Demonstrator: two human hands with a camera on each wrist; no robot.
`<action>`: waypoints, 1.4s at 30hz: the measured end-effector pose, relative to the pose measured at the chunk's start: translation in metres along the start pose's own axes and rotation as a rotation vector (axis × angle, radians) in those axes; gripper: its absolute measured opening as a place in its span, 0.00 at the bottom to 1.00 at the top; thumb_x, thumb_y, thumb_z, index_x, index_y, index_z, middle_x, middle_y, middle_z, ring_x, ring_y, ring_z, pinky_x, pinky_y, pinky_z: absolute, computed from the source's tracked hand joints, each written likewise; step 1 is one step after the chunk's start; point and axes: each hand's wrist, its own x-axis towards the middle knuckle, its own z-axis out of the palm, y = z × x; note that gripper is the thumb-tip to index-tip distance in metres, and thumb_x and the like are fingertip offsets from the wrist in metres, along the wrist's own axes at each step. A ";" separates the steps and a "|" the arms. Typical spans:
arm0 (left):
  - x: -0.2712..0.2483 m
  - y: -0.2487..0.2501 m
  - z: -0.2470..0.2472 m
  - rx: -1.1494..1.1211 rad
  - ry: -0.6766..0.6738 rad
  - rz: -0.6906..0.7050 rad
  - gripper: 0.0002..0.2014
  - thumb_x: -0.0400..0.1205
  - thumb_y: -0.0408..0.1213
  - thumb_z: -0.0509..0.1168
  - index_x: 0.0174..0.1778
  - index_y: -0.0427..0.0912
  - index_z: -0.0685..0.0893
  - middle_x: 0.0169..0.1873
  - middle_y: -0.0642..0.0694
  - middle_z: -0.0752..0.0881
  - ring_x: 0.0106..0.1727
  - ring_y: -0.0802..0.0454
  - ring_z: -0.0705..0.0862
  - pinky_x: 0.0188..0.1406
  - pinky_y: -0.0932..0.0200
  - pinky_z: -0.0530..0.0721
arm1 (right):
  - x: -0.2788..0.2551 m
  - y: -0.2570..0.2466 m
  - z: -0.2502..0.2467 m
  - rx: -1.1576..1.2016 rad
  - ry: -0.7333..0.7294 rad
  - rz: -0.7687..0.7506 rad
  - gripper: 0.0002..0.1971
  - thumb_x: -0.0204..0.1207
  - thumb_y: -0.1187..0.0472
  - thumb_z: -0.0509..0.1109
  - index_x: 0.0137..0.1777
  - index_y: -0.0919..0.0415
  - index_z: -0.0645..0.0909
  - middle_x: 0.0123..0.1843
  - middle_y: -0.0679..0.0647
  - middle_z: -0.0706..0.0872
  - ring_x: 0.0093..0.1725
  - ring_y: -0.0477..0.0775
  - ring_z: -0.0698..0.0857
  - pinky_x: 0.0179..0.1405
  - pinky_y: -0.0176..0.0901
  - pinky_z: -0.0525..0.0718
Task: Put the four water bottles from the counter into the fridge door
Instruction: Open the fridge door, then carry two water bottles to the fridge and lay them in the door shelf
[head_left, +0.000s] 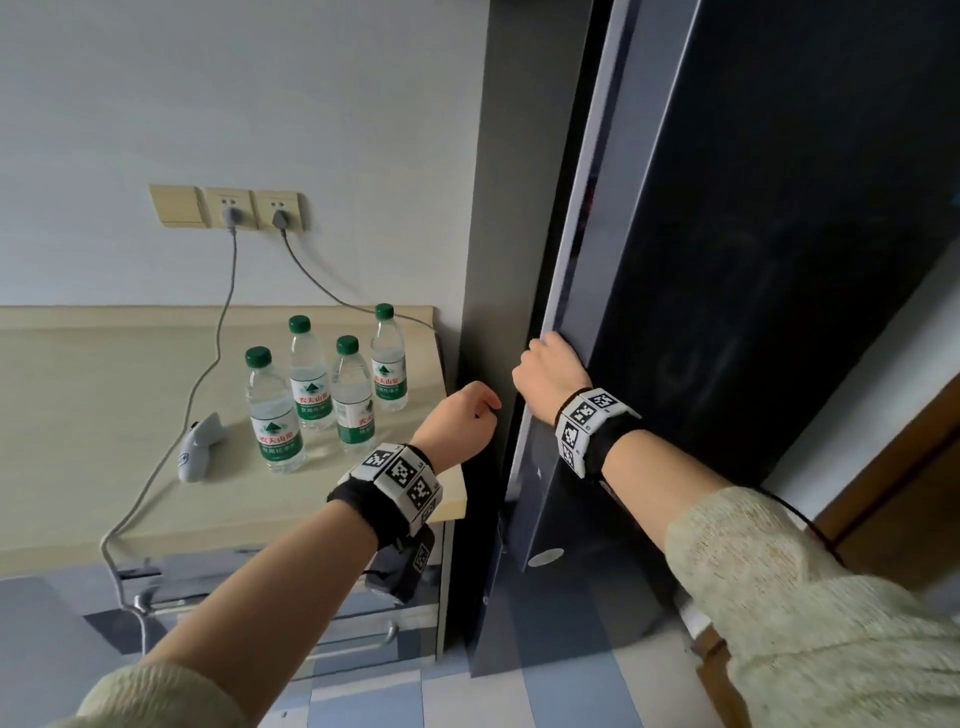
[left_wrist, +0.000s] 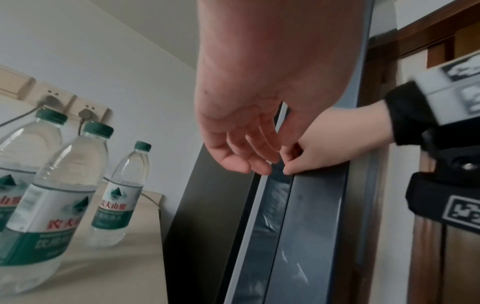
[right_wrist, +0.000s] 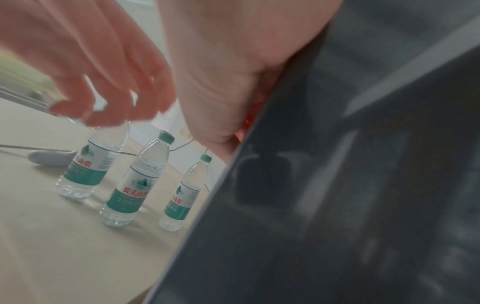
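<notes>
Several clear water bottles with green caps and green-white labels (head_left: 274, 410) stand upright in a cluster on the beige counter (head_left: 104, 415), left of the fridge. The dark fridge door (head_left: 727, 312) is slightly ajar, with a narrow gap along its left edge. My right hand (head_left: 543, 358) grips that edge at about bottle height, fingers curled round it; the right wrist view shows the fingers (right_wrist: 109, 98) behind the door (right_wrist: 337, 185). My left hand (head_left: 480, 408) hovers beside the fridge's grey side panel, fingers (left_wrist: 241, 162) loosely curled and holding nothing. The nearest bottles (left_wrist: 62, 195) stand to its left.
Two cables run from wall sockets (head_left: 254, 208) across the counter; one goes past a grey-white handheld device (head_left: 200, 447) lying left of the bottles. Drawers (head_left: 337, 623) sit under the counter. A wooden door frame (head_left: 893, 493) stands right of the fridge.
</notes>
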 end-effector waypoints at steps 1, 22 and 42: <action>-0.002 0.001 0.007 0.000 -0.020 -0.008 0.14 0.83 0.32 0.56 0.63 0.42 0.79 0.53 0.45 0.84 0.56 0.46 0.83 0.56 0.55 0.82 | -0.011 -0.001 0.001 -0.003 0.011 0.000 0.09 0.81 0.58 0.65 0.57 0.53 0.84 0.55 0.51 0.87 0.59 0.56 0.80 0.58 0.50 0.71; -0.049 -0.005 0.068 -0.145 -0.206 0.140 0.07 0.79 0.33 0.64 0.40 0.51 0.78 0.34 0.63 0.79 0.40 0.58 0.79 0.33 0.72 0.69 | -0.116 -0.059 -0.012 0.538 0.058 0.421 0.17 0.83 0.53 0.57 0.53 0.59 0.86 0.49 0.57 0.89 0.50 0.61 0.85 0.45 0.48 0.69; 0.010 -0.203 -0.106 -0.030 0.756 -0.489 0.44 0.73 0.46 0.74 0.81 0.49 0.56 0.79 0.41 0.59 0.80 0.42 0.58 0.78 0.47 0.57 | 0.159 -0.172 0.005 1.639 -0.161 0.190 0.47 0.67 0.50 0.81 0.81 0.60 0.58 0.78 0.57 0.71 0.75 0.58 0.73 0.76 0.50 0.69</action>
